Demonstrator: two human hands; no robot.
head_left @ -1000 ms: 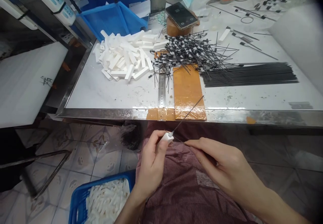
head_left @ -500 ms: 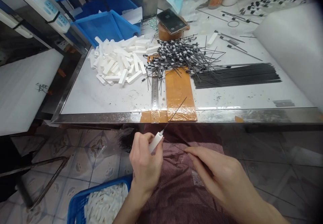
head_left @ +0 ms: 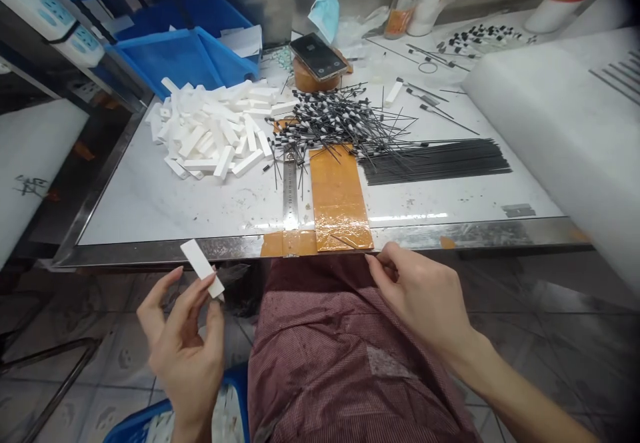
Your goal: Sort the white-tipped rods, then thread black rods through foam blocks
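In front of the table's left part, my left hand [head_left: 187, 343] pinches a small white rectangular block [head_left: 197, 260] between thumb and fingers. The block tilts, its upper end leaning left, and a small pale tip [head_left: 221, 296] shows at its lower end. My right hand [head_left: 420, 286] is closed at the table's front edge, thumb against curled fingers. A short stretch of thin rod [head_left: 344, 240] shows over the orange-taped board [head_left: 340, 196], close to those fingertips. Whether the fingers grip it is hidden.
White blocks [head_left: 205, 130] are heaped at left beside a blue bin [head_left: 185, 56]. Black-and-white-tipped rods [head_left: 345, 116] pile up mid-table, with bare black rods [head_left: 440, 162] to their right. A steel ruler [head_left: 290, 190] lies beside the board. A blue basket [head_left: 240, 390] stands below.
My left hand has moved left with the white block, whose tipped end now points down. The long rod standing out of that end no longer shows. My right hand has risen to the table edge.
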